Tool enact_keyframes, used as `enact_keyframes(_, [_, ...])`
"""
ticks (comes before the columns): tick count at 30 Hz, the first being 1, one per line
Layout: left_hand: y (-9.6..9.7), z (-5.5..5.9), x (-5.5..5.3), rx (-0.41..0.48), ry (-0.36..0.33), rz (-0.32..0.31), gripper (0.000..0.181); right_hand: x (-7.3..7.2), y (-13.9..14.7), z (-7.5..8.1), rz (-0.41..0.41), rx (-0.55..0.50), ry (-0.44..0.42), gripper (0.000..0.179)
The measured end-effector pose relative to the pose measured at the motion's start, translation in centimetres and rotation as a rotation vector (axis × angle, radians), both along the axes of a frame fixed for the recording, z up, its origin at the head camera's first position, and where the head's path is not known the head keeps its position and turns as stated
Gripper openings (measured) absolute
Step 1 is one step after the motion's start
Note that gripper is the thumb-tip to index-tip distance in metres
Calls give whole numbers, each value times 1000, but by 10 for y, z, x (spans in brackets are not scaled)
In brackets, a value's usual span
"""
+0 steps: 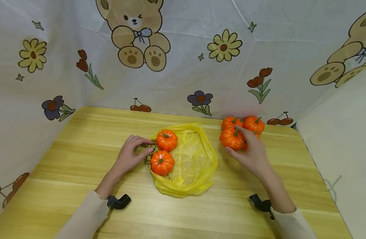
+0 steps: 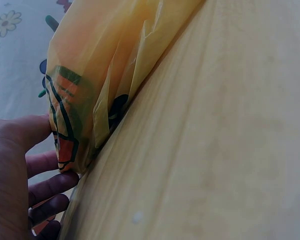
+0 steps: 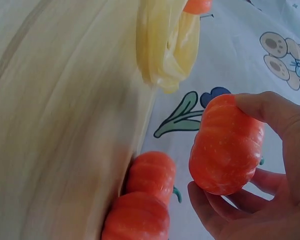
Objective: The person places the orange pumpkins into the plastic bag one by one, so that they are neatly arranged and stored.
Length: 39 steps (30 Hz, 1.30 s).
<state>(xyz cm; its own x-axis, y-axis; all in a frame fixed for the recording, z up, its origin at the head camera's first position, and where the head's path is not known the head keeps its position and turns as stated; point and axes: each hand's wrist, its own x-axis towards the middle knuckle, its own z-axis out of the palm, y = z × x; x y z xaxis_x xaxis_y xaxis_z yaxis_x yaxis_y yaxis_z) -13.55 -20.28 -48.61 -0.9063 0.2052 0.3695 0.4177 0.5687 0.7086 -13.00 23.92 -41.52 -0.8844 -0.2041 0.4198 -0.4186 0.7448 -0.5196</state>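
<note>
My right hand [image 1: 253,154] grips a small orange pumpkin [image 3: 227,145] between thumb and fingers. In the right wrist view it is held off the table, above other pumpkins [image 3: 151,175]. On the left, my left hand [image 1: 130,154] holds the side of a yellow plastic bag [image 1: 214,159], with thumb and fingertips at its printed edge. The bag lies with its mouth spread wide. Inside its left part sit two pumpkins, a rear one [image 1: 166,140] and a front one [image 1: 162,163], both with green stems.
Behind and below the held pumpkin, several more pumpkins [image 1: 253,124] are clustered near the wooden table's [image 1: 111,212] back right edge. A cloth [image 1: 183,73] printed with bears and flowers hangs behind the table. Each wrist wears a black camera mount [image 1: 119,201].
</note>
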Motion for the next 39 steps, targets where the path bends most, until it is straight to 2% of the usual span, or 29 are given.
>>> enact_keyframes(28, [-1, -3, 0, -5, 2, 5, 20, 10, -41, -1, 152, 15, -72, 78])
enact_keyframes(39, [0, 0, 0, 5, -12, -1, 21, 17, -52, -2, 191, 50, -114, 80])
